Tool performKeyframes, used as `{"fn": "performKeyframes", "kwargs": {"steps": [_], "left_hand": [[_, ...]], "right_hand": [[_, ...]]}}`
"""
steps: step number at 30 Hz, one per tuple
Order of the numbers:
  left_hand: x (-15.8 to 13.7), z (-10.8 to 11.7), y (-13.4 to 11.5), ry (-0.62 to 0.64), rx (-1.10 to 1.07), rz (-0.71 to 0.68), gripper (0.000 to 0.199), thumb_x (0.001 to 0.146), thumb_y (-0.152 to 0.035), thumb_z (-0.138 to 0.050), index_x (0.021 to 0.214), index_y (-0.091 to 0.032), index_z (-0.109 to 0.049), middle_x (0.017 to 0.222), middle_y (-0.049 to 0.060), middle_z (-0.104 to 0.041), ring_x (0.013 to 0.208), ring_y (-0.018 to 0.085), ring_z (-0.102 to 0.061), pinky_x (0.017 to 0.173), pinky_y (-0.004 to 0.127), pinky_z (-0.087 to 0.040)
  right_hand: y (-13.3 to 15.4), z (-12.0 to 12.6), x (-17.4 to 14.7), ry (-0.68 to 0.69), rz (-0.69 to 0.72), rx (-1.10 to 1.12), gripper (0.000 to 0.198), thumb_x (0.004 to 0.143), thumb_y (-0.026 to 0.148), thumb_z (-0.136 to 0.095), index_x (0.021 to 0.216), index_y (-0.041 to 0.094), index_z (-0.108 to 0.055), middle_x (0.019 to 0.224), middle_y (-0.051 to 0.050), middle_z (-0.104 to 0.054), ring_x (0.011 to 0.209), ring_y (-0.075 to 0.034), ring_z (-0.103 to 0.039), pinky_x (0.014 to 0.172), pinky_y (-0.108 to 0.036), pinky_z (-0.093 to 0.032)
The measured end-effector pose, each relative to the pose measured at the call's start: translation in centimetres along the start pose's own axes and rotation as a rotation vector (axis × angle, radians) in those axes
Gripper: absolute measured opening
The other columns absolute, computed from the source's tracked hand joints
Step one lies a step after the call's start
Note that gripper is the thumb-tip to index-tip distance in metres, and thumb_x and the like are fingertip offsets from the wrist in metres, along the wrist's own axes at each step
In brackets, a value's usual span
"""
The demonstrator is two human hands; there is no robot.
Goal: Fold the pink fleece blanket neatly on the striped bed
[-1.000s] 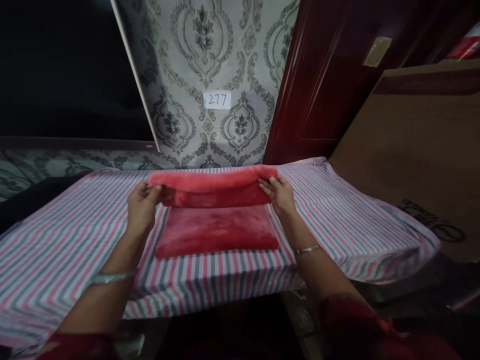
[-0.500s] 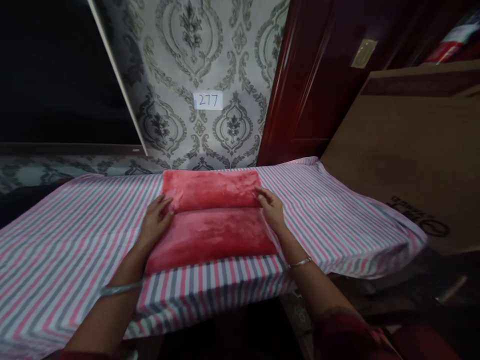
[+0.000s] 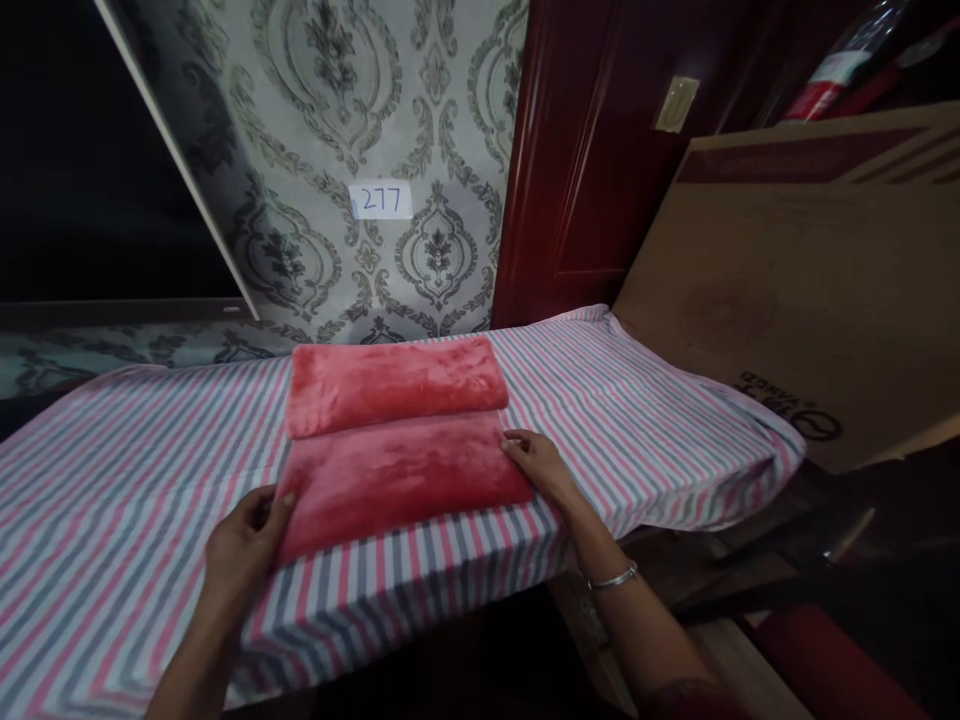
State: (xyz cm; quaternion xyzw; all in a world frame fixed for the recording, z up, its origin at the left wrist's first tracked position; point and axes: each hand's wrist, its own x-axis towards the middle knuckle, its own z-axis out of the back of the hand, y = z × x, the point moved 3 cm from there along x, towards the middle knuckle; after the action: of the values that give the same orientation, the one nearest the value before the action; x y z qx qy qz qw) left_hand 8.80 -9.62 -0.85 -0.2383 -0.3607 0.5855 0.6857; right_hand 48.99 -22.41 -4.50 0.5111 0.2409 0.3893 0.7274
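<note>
A coral-red plush cloth (image 3: 405,470) lies on the striped table cover. Its far part is folded into a thick raised band (image 3: 394,385), and the near part lies flatter, reaching the table's front edge. At the cloth's left edge, close to the near corner, my left hand (image 3: 244,540) is closed on the fabric between thumb and fingers. My right hand (image 3: 536,460) pinches the right edge, just nearer to me than the folded band. A silver bangle is on the right wrist.
The pink, grey and white striped cover (image 3: 615,430) drapes over the table edges. Behind stand a patterned wall with a paper marked 277 (image 3: 381,200), a dark screen (image 3: 97,170) and a red door (image 3: 577,200). A large cardboard box (image 3: 795,270) stands at the right, with a bottle (image 3: 840,70) behind it.
Both hands have left the folded band's sides and come toward me along the cloth's edges, the left one farther. The view has shifted to the right.
</note>
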Motion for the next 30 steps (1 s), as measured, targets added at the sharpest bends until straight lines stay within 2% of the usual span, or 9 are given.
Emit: {"fn": "performKeyframes", "kwargs": {"steps": [4,9,14,16,18,24,27,30], "left_hand": [[-0.2,-0.3,0.4,0.043,-0.079,0.075,0.064,0.066,-0.078,-0.055,0.091,-0.021,-0.066,0.077,0.003,-0.071,0.074,0.024,-0.066,0.066,0.032,-0.048],[0.0,0.0,0.4,0.035,-0.093,0.037,0.060,0.068,-0.077,-0.054,0.089,-0.021,-0.065,0.078,0.003,-0.070,0.076,0.024,-0.065,0.068,0.032,-0.047],[-0.2,-0.1,0.3,0.061,-0.109,0.036,0.059,0.069,-0.075,-0.054,0.090,-0.021,-0.065,0.079,0.003,-0.071,0.077,0.024,-0.065,0.067,0.031,-0.048],[-0.3,0.0,0.1,0.057,-0.115,0.033,0.060,0.068,-0.076,-0.055,0.089,-0.022,-0.066,0.079,0.003,-0.072,0.077,0.024,-0.065,0.068,0.031,-0.049],[-0.4,0.1,-0.3,0.055,-0.114,0.026,0.060,0.067,-0.076,-0.055,0.089,-0.022,-0.066,0.079,0.003,-0.072,0.077,0.024,-0.066,0.068,0.031,-0.049],[-0.6,0.3,-0.8,0.020,-0.082,-0.009,0.053,0.070,-0.072,-0.053,0.086,-0.023,-0.064,0.073,0.002,-0.071,0.073,0.023,-0.066,0.065,0.031,-0.050],[-0.6,0.3,-0.8,-0.062,-0.061,0.016,0.051,0.069,-0.067,-0.052,0.092,-0.023,-0.062,0.072,0.003,-0.070,0.071,0.025,-0.066,0.066,0.034,-0.050],[-0.8,0.3,-0.9,-0.093,-0.019,0.036,0.048,0.069,-0.065,-0.051,0.091,-0.024,-0.060,0.073,0.003,-0.070,0.070,0.025,-0.066,0.066,0.034,-0.050]], "right_hand": [[-0.4,-0.1,0.1,-0.042,-0.014,0.212,0.022,0.064,0.040,-0.069,0.072,0.020,-0.066,0.059,0.002,-0.059,0.056,-0.013,-0.050,0.054,-0.025,-0.035],[-0.4,-0.2,-0.8,-0.049,-0.043,0.527,0.028,0.060,0.043,-0.076,0.070,0.020,-0.064,0.056,0.004,-0.057,0.050,-0.010,-0.044,0.050,-0.024,-0.033],[0.6,-1.1,-1.3,0.189,-0.125,0.768,0.032,0.055,0.039,-0.081,0.077,0.020,-0.068,0.068,-0.001,-0.069,0.060,-0.016,-0.059,0.061,-0.028,-0.046],[0.8,-1.5,-1.3,0.272,-0.145,0.743,0.031,0.054,0.035,-0.081,0.078,0.020,-0.070,0.071,-0.002,-0.071,0.065,-0.019,-0.063,0.066,-0.031,-0.048],[0.8,-1.7,-1.0,0.300,-0.105,0.655,0.029,0.057,0.035,-0.078,0.081,0.020,-0.071,0.075,-0.002,-0.073,0.071,-0.021,-0.065,0.070,-0.033,-0.050],[0.7,-1.8,1.1,0.087,0.157,0.264,0.028,0.065,0.032,-0.064,0.088,0.019,-0.074,0.083,-0.003,-0.074,0.081,-0.022,-0.065,0.075,-0.032,-0.050],[0.8,-1.9,1.8,0.068,0.196,0.108,0.026,0.067,0.027,-0.062,0.088,0.019,-0.073,0.083,-0.003,-0.074,0.083,-0.023,-0.065,0.075,-0.031,-0.051],[0.9,-2.0,2.5,0.062,0.170,-0.020,0.019,0.067,0.022,-0.061,0.082,0.021,-0.072,0.079,-0.003,-0.073,0.082,-0.023,-0.065,0.073,-0.031,-0.051]]}}
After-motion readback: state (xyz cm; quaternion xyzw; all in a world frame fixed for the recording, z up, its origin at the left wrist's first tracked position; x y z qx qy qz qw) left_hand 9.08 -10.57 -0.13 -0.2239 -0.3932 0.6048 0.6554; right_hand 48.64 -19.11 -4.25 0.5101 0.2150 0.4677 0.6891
